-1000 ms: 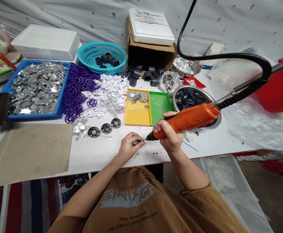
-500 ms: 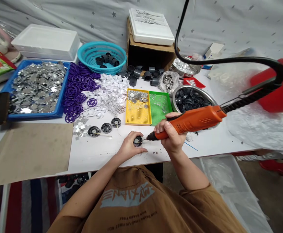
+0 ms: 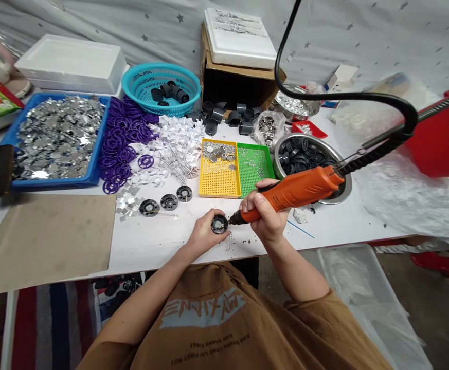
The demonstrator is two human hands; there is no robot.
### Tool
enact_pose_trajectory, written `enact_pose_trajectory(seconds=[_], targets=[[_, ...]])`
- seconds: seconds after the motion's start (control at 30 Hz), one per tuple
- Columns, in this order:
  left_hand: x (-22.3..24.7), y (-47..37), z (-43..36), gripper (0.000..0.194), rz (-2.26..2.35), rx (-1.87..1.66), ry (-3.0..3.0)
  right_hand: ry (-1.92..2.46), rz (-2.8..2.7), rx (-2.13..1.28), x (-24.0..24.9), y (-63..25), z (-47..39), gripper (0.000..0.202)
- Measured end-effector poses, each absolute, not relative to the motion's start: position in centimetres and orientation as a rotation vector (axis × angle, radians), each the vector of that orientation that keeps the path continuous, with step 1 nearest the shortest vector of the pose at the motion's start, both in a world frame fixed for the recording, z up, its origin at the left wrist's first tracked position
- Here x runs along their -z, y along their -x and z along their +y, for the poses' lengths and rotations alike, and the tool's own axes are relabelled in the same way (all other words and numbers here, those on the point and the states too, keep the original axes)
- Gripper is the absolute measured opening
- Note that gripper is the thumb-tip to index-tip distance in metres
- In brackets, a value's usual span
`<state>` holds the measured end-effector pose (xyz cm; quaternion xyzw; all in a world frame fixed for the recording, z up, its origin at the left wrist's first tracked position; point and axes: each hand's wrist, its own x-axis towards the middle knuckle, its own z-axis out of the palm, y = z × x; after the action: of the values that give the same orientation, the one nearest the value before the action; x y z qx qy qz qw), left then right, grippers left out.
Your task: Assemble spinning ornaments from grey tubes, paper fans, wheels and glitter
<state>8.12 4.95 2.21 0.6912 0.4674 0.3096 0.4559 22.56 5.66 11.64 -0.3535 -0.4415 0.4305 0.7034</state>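
My left hand grips a small round black plastic part by its edge, just above the table. Wrapped round an orange electric screwdriver is my right hand; the tool's black nose points left and its tip meets the right side of the round part. A thin wire hangs below that part. Left of my left hand, several similar black round parts lie in a slanting row. Beyond my hands are a yellow tray with small metal discs and bits, and a green tray with tiny pieces.
A black cable arches over the right side to the screwdriver. Purple rings, white pieces and a blue tray of silvery pieces fill the left. A steel bowl stands right; cardboard lies front left.
The screwdriver and my right hand have shifted left, bringing the tip up against the round part. My left hand has turned that part so its face shows more.
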Motion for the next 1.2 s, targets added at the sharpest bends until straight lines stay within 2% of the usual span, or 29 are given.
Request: enact_pose_trajectory(seconds=[0.3,0.53,0.77,0.93,1.03,1.2], targets=[[-2.3,-8.4,5.0,0.033,1.152,-0.787,-1.792,0.754,-1.003,-1.033,-11.3,-22.5,5.3,0.022],[-1.8,-8.5,4.3,0.041,1.172,-0.883,-1.651,0.74,-0.993,-1.096,-11.3,-22.3,4.8,0.02],[-1.1,-9.0,3.7,0.04,1.207,-0.847,-1.604,0.809,-0.934,-1.139,-9.6,-22.4,5.1,0.024],[-4.2,-6.9,5.2,0.044,1.145,-0.537,-1.802,0.733,-0.958,-1.164,-12.6,-24.1,6.2,0.023],[-6.4,-3.5,5.8,0.043,1.166,-0.241,-1.985,0.688,-0.986,-0.975,-14.9,-26.5,6.4,0.022],[-6.8,1.0,4.8,0.023,1.385,0.178,-2.117,0.836,-0.914,-0.808,-14.0,-29.4,6.4,0.024]])
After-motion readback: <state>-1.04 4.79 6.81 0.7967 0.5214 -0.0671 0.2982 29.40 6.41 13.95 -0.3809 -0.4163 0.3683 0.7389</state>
